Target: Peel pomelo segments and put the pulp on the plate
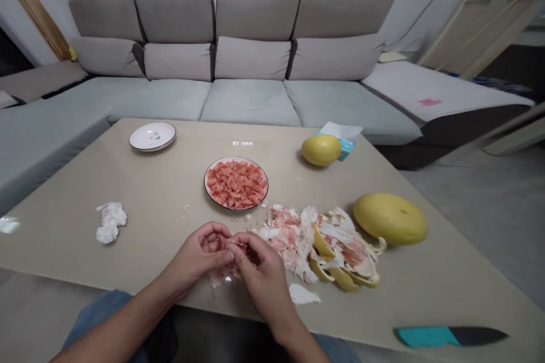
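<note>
Near the table's front edge, my left hand point(208, 252) and my right hand point(259, 269) meet with thumbs and fingertips pinched together. Between them shows a bit of reddish pomelo flesh point(225, 243), mostly hidden by the fingers. Loose pinkish scraps point(217, 279) lie on the table beneath the hands. Just beyond is a dark-rimmed white plate point(206, 190) heaped with red pomelo pieces point(236, 183). A pile of pale membrane point(293, 244) and yellow-skinned peel point(344, 278) spreads to the right of my right hand.
Two whole yellow pomelos point(321, 150) point(389, 218) rest at the right, the farther one by a tissue pack point(347, 147). A turquoise-handled knife point(451, 336) lies at the front right corner. Crumpled tissue point(111, 221) and another white plate point(147, 139) are at the left. A sofa point(249, 99) stands behind.
</note>
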The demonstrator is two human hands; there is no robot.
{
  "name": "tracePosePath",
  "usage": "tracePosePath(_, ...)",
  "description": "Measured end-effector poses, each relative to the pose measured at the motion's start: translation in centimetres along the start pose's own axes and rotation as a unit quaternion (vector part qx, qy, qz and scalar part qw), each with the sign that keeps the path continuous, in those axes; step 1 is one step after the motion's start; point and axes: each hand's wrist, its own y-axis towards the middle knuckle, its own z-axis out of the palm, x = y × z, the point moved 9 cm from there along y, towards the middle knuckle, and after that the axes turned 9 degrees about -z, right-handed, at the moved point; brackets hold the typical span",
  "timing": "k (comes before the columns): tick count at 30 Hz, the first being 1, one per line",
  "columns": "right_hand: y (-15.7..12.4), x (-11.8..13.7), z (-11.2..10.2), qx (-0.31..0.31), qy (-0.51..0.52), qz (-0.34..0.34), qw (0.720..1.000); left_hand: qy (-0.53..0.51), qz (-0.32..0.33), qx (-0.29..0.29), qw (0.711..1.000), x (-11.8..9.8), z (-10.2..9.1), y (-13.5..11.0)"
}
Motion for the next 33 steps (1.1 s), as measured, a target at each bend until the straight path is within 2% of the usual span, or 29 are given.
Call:
tracePosePath(4, -0.3, -0.4, 0.8, 0.021, 0.056, 0.032, 0.998, 0.033, -0.011, -0.015, 0.999, -0.1, -0.1, -0.2)
tracePosePath(13, -0.5, -0.3, 1.4, 0.067, 0.174, 0.086, 0.979, 0.032, -0.007, 0.043, 0.999, 0.4, 0.6, -0.4)
tracePosePath(18, -0.5, -0.6, 1.6, 0.082, 0.225, 0.105, 0.965, 0.032, -0.010, 0.056, 0.998, 0.5, 0.6, -0.2)
tracePosePath(29, -0.5, -1.8, 1.4, 0.048, 0.238, 0.134, 0.961, -0.050, -0.033, 0.028, 0.998, 0.1, 0.0, -0.4)
tracePosePath(33, -0.6, -2.2, 1.5, 0.038, 0.254, 0.142, 0.956, -0.047, -0.005, -0.025, 0.999, -0.7, -0.9, -0.4)
